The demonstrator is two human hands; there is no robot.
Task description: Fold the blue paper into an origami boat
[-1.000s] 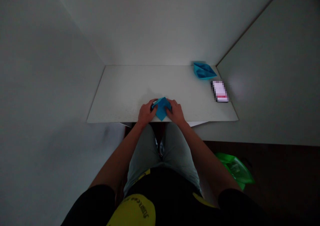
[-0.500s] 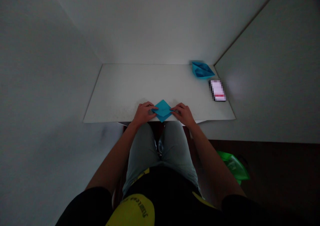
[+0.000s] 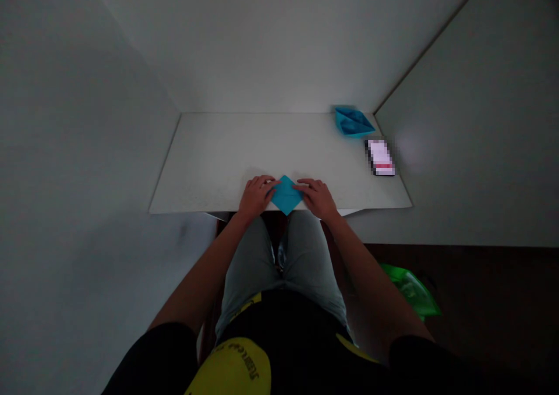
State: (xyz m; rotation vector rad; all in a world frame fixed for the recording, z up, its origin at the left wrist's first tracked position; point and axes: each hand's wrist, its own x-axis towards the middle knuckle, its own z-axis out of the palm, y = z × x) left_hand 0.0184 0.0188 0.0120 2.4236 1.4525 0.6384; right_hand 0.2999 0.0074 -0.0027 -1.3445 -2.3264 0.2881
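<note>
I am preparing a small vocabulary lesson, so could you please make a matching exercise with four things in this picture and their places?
1. Diamond-shaped blue paper
2. Hollow blue paper shape
3. Phone
4. Green plastic object

A. Near the table's right edge, with a bright screen
B. Below table level, in the picture's lower right
C. Between the left hand and right hand
D. At the table's far edge, near the right corner

Pairs: 1-C, 2-D, 3-A, 4-B

Dim grey light leaves the floor (image 3: 493, 302) nearly black; the phone screen (image 3: 381, 153) looks pixelated.
</note>
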